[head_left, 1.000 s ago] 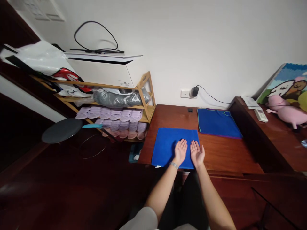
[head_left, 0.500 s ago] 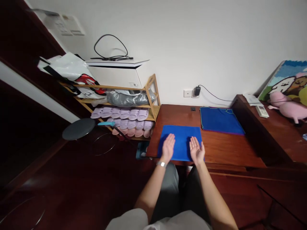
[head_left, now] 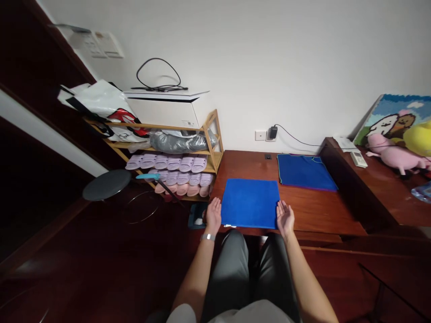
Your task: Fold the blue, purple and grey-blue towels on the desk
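A flat blue cloth point(head_left: 251, 202) lies spread near the front edge of the wooden desk point(head_left: 242, 163), with a small white tag at its lower left edge. My left hand point(head_left: 213, 215) is just past the cloth's left side, palm up and fingers stretched out, holding nothing. On the opposite side, my right hand point(head_left: 285, 218) is at the cloth's right edge, likewise palm up with nothing in it; whether it touches the cloth I cannot tell. Farther back on the right lies a second blue cloth point(head_left: 305, 171) with a light green edge.
Left of the desk stands a wooden rack point(head_left: 215, 134) with several purple and pink slippers and a white box point(head_left: 164, 110) on top. A round black stool point(head_left: 107, 185) is in front of it. A raised shelf at right bears a remote point(head_left: 358, 159) and a pink plush toy point(head_left: 392, 151).
Both hands have moved apart, from above the blue cloth out to its left and right sides. The cloth now shows whole, and the view has shifted slightly.
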Demonstrator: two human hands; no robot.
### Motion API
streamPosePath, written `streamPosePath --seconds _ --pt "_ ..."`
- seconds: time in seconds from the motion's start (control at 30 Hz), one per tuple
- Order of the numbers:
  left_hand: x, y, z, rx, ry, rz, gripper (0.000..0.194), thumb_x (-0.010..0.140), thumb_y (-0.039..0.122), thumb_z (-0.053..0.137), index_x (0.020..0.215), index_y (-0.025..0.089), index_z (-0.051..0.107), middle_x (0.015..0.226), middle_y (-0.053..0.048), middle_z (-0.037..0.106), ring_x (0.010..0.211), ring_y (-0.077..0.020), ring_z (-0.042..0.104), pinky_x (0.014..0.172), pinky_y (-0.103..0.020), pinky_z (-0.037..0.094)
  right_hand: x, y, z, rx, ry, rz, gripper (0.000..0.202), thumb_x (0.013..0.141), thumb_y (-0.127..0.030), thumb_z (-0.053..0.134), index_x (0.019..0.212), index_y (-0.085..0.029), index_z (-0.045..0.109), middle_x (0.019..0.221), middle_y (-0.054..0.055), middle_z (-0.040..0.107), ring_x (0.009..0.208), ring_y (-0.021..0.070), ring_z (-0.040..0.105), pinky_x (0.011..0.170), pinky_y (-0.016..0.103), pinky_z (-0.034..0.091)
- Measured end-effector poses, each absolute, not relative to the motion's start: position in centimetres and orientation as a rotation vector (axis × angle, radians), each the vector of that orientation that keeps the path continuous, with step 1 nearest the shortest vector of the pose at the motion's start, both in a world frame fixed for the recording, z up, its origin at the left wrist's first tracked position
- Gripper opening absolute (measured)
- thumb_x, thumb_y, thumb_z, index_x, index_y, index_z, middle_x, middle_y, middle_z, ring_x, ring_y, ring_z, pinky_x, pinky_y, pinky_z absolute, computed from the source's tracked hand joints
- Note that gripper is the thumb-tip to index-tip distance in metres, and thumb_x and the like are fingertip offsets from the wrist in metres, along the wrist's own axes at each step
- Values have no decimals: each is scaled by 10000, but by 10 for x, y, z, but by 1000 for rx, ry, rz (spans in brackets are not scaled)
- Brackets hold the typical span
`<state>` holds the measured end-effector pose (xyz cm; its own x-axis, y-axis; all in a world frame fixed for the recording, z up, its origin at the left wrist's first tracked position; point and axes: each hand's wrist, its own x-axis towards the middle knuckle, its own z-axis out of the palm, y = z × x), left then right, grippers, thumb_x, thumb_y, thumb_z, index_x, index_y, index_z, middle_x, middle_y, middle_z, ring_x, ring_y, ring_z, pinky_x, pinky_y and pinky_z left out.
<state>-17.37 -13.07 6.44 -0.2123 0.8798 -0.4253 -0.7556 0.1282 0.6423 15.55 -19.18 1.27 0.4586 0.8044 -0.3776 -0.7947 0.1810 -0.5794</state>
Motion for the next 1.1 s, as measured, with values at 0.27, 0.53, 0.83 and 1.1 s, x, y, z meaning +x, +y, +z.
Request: streamPosePath --seconds 0.27,0.53,0.83,1.1 --pt "-14 -154 47 389 628 1062 468 997 352 495 1389 168 675 1533 -163 599 1525 -278 447 1323 -477 258 106 -185 13 -765 -80 1258 300 972 -414 578 1145 -220 728 1338 71 734 1361 177 621 1223 391 442" --pt "-132 -121 46 83 925 1335 398 1026 257 479 1387 198 634 1566 -186 550 1481 -237 509 1241 -397 417 163 -204 -6 -760 23 1251 349 966 -465 557 1145 -206 707 1339 129 721 1380 210 611 1187 446 491" --pt "-121 -108 61 319 870 1448 424 1012 256 453 1365 257 689 1523 -82 622 1519 -201 456 1311 -414 293 134 -172 15 -689 -61 1236 326 955 -443 596 1182 -243 718 1375 78 715 1406 202 586 1208 449 474" --pt "-20 -101 44 221 790 1099 415 1016 295 488 1378 188 660 1540 -174 584 1488 -255 501 1289 -442 342 139 -120 8 -834 -29 1160 214 939 -396 603 1022 -254 740 1195 11 783 1285 138 664 1231 384 415"
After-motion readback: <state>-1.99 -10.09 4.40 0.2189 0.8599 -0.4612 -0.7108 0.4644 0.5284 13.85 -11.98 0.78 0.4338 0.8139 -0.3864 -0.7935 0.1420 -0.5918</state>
